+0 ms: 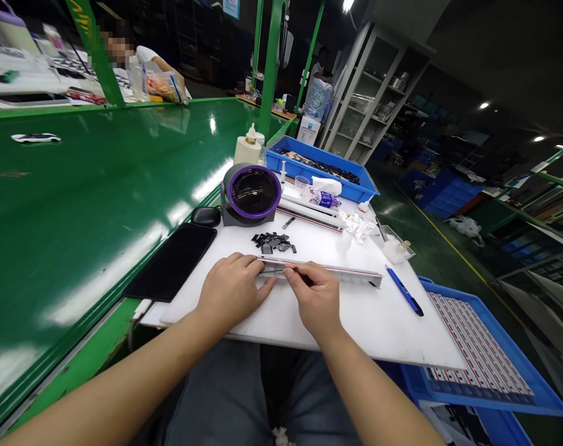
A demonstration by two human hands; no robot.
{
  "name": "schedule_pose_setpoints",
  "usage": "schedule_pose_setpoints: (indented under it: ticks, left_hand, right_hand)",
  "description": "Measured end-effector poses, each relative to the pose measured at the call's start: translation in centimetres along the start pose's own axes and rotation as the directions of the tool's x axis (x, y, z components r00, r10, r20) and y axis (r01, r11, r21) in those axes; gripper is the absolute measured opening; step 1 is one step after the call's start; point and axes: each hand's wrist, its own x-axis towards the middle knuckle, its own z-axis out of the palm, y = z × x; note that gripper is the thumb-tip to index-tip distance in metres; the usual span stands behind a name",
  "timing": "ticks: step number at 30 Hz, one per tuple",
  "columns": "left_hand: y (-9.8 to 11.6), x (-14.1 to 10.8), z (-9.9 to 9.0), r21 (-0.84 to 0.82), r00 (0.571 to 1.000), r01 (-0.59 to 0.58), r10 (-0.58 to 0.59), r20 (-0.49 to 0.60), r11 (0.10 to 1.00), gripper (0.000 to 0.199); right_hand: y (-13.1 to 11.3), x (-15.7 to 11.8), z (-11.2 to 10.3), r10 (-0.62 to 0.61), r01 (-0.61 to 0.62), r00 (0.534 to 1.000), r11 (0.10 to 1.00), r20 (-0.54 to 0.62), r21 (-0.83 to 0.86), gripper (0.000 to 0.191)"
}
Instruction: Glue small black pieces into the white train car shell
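Observation:
A long white strip (355, 275) with a red line along its edge lies across the front of the white work board (281, 316). My left hand (230, 288) is closed on the strip's left end, thumb below and fingers above. Close beside it, my right hand (314, 294) is pinched at the strip. A thin dark sliver shows between the two hands, but I cannot make out what the right fingers hold. Just beyond the strip lies a loose pile of small black pieces (274, 242).
Behind the pile stand a round purple-rimmed fan (254, 192) and a blue bin (322, 166) of dark parts. A black tablet (172, 260) lies left, a blue pen (404, 290) right. Lower right, a blue tray (541, 399) holds several similar strips. Another person sits across the green conveyor (123, 161).

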Motion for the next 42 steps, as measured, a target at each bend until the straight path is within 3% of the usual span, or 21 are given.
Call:
schedule_pose_setpoints:
  ticks: [5, 10, 13, 17, 20, 23, 25, 26, 29, 32, 34, 36, 39, 42]
  left_hand:
    - [0.0, 0.1, -0.1, 0.002, 1.0, -0.006, 0.006, 0.0, 1.0, 0.03]
    - [0.3, 0.1, -0.2, 0.001, 1.0, -0.004, 0.004, 0.016, 1.0, 0.032]
    - [0.3, 0.0, -0.1, 0.007, 1.0, 0.004, -0.004, 0.007, 1.0, 0.032]
    - [0.1, 0.0, 0.0, 0.021, 1.0, -0.001, 0.002, -0.011, 1.0, 0.032]
    - [0.1, 0.0, 0.1, 0.032, 1.0, -0.004, 0.005, -0.016, 0.999, 0.034]
    - [0.2, 0.0, 0.3, 0.046, 1.0, -0.016, 0.017, -0.017, 0.999, 0.035]
    - [0.4, 0.1, 0.4, 0.059, 1.0, -0.009, 0.011, -0.022, 0.998, 0.037]
    - [0.4, 0.1, 0.4, 0.068, 1.0, -0.001, 0.003, -0.024, 0.998, 0.037]
    - [0.6, 0.2, 0.5, 0.096, 1.0, 0.005, -0.003, -0.021, 0.995, 0.041]
    - [0.7, 0.4, 0.4, 0.11, 1.0, 0.003, -0.002, -0.008, 0.994, 0.044]
    - [0.9, 0.5, 0.4, 0.121, 1.0, 0.021, -0.021, 0.002, 0.992, 0.044]
    - [1.0, 0.6, 0.3, 0.129, 0.999, 0.042, -0.044, 0.01, 0.991, 0.044]
    - [1.3, 0.7, 0.3, 0.138, 0.998, 0.066, -0.068, 0.011, 0.988, 0.046]
    - [1.4, 0.8, 0.3, 0.137, 0.997, 0.077, -0.079, 0.011, 0.988, 0.05]
  right_hand:
    - [-0.9, -0.4, -1.0, 0.123, -0.118, 0.992, 0.978, -0.018, 0.171, 0.011]
    - [-2.9, -1.3, -3.7, 0.305, -0.206, 0.946, 0.83, -0.112, 0.519, 0.017]
    - [-3.4, -2.2, -5.4, 0.335, -0.226, 0.935, 0.814, -0.115, 0.535, 0.019]
    - [-2.9, -4.9, -9.0, 0.362, -0.301, 0.926, 0.877, -0.103, 0.374, 0.021]
    - [-1.6, -8.2, -12.9, 0.443, -0.449, 0.893, 0.873, 0.073, 0.19, 0.02]
    - [0.5, -12.4, -16.4, 0.575, -0.587, 0.759, 0.807, 0.306, -0.062, 0.019]
    - [2.3, -15.2, -18.2, 0.663, -0.603, 0.659, 0.748, 0.354, -0.277, 0.017]
    - [3.1, -16.6, -18.9, 0.696, -0.584, 0.638, 0.716, 0.33, -0.381, 0.017]
    - [5.1, -20.4, -21.0, 0.726, -0.487, 0.658, 0.613, 0.199, -0.622, 0.018]
    - [5.7, -23.1, -22.5, 0.751, -0.444, 0.629, 0.561, 0.203, -0.699, 0.017]
    - [5.6, -23.8, -22.8, 0.753, -0.469, 0.616, 0.586, 0.231, -0.66, 0.019]
    - [5.5, -23.6, -22.4, 0.722, -0.521, 0.664, 0.633, 0.194, -0.573, 0.023]
    - [5.7, -21.9, -20.9, 0.652, -0.59, 0.758, 0.692, 0.009, -0.415, 0.029]
    - [6.5, -19.6, -19.3, 0.627, -0.632, 0.771, 0.731, -0.113, -0.259, 0.034]
